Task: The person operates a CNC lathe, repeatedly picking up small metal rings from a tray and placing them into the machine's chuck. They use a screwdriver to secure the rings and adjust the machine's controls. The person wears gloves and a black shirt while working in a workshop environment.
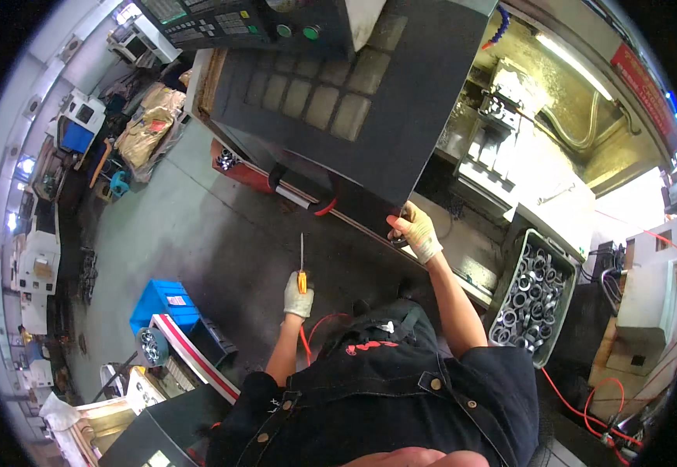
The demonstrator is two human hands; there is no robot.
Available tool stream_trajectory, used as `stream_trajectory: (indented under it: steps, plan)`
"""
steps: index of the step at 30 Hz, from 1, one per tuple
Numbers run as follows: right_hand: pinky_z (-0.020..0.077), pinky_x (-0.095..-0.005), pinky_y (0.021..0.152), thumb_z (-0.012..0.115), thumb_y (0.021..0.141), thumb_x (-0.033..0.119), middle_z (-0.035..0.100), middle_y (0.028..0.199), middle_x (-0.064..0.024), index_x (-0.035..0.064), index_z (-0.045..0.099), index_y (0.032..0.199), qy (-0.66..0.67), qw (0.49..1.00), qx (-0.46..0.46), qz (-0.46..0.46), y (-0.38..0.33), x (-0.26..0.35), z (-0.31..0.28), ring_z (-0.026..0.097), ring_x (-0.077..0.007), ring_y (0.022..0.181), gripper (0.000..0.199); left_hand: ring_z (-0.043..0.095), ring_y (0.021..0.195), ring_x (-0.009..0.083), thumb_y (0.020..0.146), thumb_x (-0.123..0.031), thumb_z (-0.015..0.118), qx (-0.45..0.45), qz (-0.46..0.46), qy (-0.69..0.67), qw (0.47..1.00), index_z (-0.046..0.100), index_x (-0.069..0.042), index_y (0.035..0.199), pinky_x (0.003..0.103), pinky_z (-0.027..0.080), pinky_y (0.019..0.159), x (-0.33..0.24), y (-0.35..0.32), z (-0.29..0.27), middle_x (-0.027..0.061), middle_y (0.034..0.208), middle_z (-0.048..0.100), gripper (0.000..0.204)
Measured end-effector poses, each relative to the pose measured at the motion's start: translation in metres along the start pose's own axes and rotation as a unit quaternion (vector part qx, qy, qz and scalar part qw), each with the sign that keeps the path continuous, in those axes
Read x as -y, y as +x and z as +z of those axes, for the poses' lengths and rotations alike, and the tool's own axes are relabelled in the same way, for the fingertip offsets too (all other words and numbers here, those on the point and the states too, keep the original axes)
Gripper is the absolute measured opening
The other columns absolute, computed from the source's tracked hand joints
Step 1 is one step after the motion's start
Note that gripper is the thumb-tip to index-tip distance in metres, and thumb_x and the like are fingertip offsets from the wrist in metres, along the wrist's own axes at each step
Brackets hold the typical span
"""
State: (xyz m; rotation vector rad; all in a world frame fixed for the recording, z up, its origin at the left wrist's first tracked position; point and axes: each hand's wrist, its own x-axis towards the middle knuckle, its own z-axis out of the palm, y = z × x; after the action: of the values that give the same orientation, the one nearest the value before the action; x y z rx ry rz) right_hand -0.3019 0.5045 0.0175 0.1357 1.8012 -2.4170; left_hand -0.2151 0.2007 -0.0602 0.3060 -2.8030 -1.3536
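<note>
My left hand (298, 300), in a pale work glove, is closed around the yellow handle of a screwdriver (302, 268); its thin metal shaft points away from me. My right hand (419, 233), also gloved, is at the near corner of the dark machine door (432, 101). Its fingers are curled on a dark ring-shaped metal piece (399, 242), partly hidden by the glove. Whether those fingers also touch the door, I cannot make out. To the right of my right forearm, a grey bin (550, 243) holds many loose metal rings (537, 300).
Right of the door, the lit machine chamber (510, 148) holds metal fixtures. A control panel (229, 23) juts out above. Blue crates (166, 305) stand on the floor at left, beside a red-and-white edged bench (194, 358). Red hoses (587, 420) trail at lower right.
</note>
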Motion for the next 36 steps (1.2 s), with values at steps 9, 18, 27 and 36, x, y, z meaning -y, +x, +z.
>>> stream_trajectory:
  steps: [9,18,27,36]
  plan:
    - [0.0452,-0.0244,0.054,0.06,0.076,0.018,0.054,0.072,-0.0042,0.0007,0.054,0.101,0.021,0.999,-0.048,0.002,-0.071,0.011,-0.058,0.055,-0.0115,0.06,0.031,0.057,0.077,0.0338,0.063,-0.009,0.054,0.066,-0.238,0.094,0.964,0.05,-0.007,0.107,0.038,0.045,0.07,0.197,-0.105,0.029,0.0166,0.082,0.057,0.044]
    - [0.0499,-0.033,0.061,0.056,0.082,0.022,0.056,0.102,-0.0183,0.0005,0.056,0.106,0.612,0.772,-0.158,0.068,-0.206,-0.073,-0.158,0.056,-0.028,0.083,0.032,0.058,0.068,0.0258,0.075,-0.014,0.056,0.129,-0.229,0.227,0.938,0.049,-0.005,0.11,0.034,0.046,0.063,0.161,-0.12,0.058,0.0137,0.077,0.059,0.037]
    - [0.0388,-0.0213,0.036,0.042,0.087,0.049,0.061,0.082,-0.0172,-0.004,0.055,0.097,0.475,0.866,-0.132,0.086,-0.26,-0.069,-0.225,0.054,-0.018,0.05,0.055,0.059,0.076,0.0212,0.068,-0.008,0.057,0.082,-0.103,0.128,0.983,0.052,-0.008,0.106,0.033,0.047,0.068,0.08,-0.11,0.076,0.009,0.087,0.06,0.038]
    - [0.0436,-0.0322,0.079,0.052,0.086,0.035,0.053,0.115,-0.0134,0.0098,0.047,0.117,0.361,0.884,0.117,0.272,-0.209,-0.097,-0.11,0.055,-0.0252,0.095,0.04,0.06,0.08,0.0325,0.069,-0.009,0.05,0.245,0.105,0.032,0.963,0.054,-0.012,0.101,0.04,0.047,0.071,-0.045,-0.188,0.043,0.0127,0.088,0.062,0.032]
